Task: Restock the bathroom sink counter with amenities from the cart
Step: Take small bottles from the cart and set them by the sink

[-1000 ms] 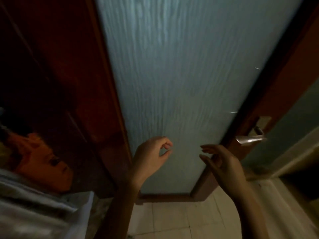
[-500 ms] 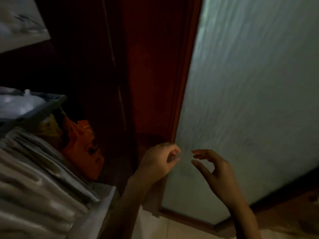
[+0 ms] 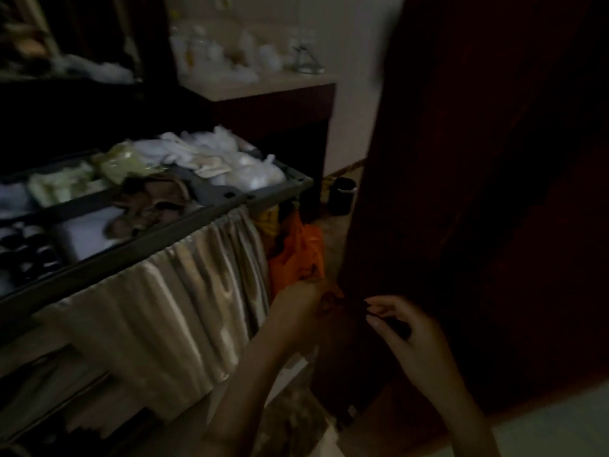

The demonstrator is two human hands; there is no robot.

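The left hand point(image 3: 296, 308) and right hand point(image 3: 408, 334) are hovering at lower centre, well apart from the amenities point(image 3: 230, 156) sitting in the cart tray point(image 3: 214, 192) at centre left. The right fingers point(image 3: 375, 308) are curling loosely around nothing; the left fingers point(image 3: 314, 293) are blurring, so I cannot tell.

Light dim, frame blurred. Dark red-brown wooden panel point(image 3: 494, 192) fills the right side, from the top almost to the bottom. Pale wall point(image 3: 356, 61) at upper centre. Against it stands a dark wood cabinet point(image 3: 273, 110) with a pale top. Small dark cylindrical bin point(image 3: 342, 196) on the floor, just right of the cabinet. Pale floor point(image 3: 560, 423) at lower right.
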